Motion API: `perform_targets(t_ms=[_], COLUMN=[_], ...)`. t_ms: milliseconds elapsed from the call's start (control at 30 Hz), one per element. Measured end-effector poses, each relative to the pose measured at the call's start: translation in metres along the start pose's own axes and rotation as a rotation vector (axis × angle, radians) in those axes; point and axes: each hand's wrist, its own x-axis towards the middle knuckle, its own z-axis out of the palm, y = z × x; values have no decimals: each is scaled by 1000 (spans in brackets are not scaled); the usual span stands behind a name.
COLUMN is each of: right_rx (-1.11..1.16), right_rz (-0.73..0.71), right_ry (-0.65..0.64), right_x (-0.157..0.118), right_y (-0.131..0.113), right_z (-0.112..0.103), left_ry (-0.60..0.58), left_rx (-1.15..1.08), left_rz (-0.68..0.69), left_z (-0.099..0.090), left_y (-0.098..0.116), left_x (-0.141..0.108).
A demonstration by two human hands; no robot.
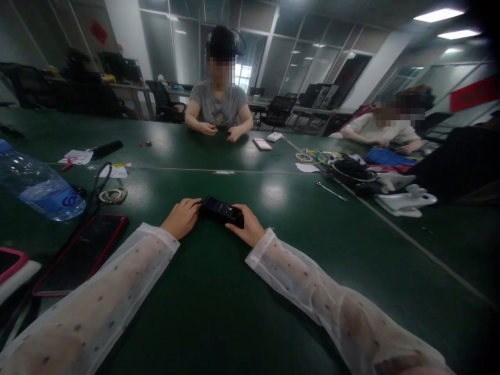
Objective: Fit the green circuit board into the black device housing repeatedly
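Observation:
A small black device [221, 209] with a lit display lies at the middle of the green table, tilted slightly down to the right. My right hand [247, 224] grips its right end, thumb at the near side and fingers over the far side. At its left end rests my left hand [183, 219], with the fingers together and their tips touching the device's edge; whether they pinch anything there is too small to tell. Sheer white sleeves with dark stars cover both my forearms.
On the green table [219, 312], a water bottle [42, 182], a red-edged phone [84, 255] and coiled cord [113, 195] lie left. A wrench [331, 191], cables [318, 156] and a white object [406, 200] lie right. A person in grey [219, 101] sits opposite; another sits at right.

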Motion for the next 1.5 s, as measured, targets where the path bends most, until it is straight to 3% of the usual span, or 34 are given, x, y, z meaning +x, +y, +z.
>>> perform_targets(t_ms=[500, 733, 933, 1167, 1500], right_rx=[45, 141, 107, 96, -9], right_rz=[-32, -57, 49, 264, 207], right_ry=[83, 341, 581, 501, 470], right_x=[0, 0, 4, 9, 11], right_y=[1, -7, 8, 33, 40], right_z=[1, -1, 0, 5, 9], left_ry=[3, 3, -9, 17, 48], left_rx=[3, 23, 11, 40, 81], left_rz=[-7, 1, 6, 5, -82], left_z=[2, 0, -2, 3, 4], left_y=[0, 1, 1, -1, -1], left_x=[0, 0, 0, -1, -6])
